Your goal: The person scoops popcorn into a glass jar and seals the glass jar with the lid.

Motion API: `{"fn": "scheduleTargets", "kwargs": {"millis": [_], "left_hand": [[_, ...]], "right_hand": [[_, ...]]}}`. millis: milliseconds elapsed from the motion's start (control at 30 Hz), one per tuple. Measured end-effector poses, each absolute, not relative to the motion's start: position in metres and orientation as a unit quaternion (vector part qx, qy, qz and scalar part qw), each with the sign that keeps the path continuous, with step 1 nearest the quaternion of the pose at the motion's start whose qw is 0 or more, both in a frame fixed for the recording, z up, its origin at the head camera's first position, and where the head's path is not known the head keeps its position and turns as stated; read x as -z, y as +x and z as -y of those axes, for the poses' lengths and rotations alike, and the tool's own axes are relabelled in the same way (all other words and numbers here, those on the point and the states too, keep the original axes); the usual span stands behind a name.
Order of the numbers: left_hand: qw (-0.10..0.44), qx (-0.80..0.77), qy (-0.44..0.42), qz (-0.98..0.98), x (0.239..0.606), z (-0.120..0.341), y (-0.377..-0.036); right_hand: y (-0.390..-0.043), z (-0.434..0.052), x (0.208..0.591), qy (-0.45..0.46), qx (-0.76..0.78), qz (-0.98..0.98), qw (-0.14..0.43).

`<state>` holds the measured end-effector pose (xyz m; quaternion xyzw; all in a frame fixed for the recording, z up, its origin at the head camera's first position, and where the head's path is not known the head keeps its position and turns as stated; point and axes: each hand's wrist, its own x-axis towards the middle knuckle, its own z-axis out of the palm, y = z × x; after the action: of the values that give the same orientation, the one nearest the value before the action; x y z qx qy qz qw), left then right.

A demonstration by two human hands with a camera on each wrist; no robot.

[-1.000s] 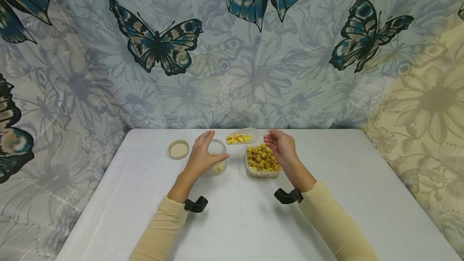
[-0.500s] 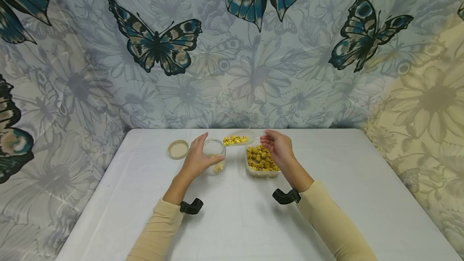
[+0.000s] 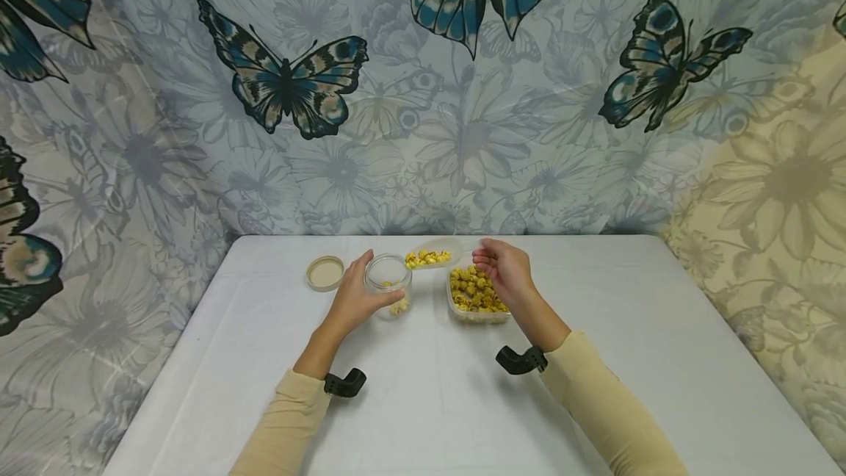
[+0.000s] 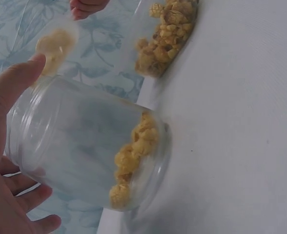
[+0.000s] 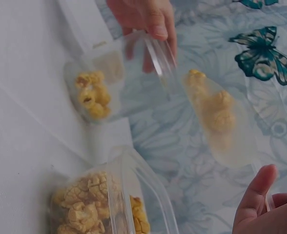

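Note:
A clear jar (image 3: 388, 281) with a few pieces of popcorn (image 4: 133, 153) at its bottom stands on the table. My left hand (image 3: 357, 296) grips it near the rim, thumb on one side and fingers round the other. My right hand (image 3: 505, 267) pinches the thin handle of a translucent scoop (image 5: 231, 141). Popcorn (image 3: 428, 258) fills the scoop's bowl, which is level and held beside the jar's mouth, its tip close to the rim. Below the right hand sits a clear plastic tub (image 3: 479, 318) heaped with popcorn.
A round, pale gold-rimmed lid (image 3: 324, 273) lies left of the jar. A white cloth covers the table (image 3: 429, 402), and a butterfly-print backdrop (image 3: 476, 131) rises behind its far edge. Black camera mounts (image 3: 345, 383) are strapped to both wrists.
The scoop of popcorn has shifted left, closer to the jar's mouth. My left hand has drawn slightly left and nearer, and the jar's top has tilted a little left with it.

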<state>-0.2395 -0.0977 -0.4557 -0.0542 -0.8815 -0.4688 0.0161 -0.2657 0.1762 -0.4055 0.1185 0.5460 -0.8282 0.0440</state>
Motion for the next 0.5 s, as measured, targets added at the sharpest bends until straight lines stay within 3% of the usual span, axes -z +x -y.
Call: {"fn": "scheduleTargets", "kwargs": {"millis": [500], "left_hand": [[0.002, 0.51, -0.032, 0.86, 0.47, 0.098, -0.242]], "right_hand": [[-0.267, -0.174, 0.404, 0.122, 0.824, -0.551, 0.046]]}}
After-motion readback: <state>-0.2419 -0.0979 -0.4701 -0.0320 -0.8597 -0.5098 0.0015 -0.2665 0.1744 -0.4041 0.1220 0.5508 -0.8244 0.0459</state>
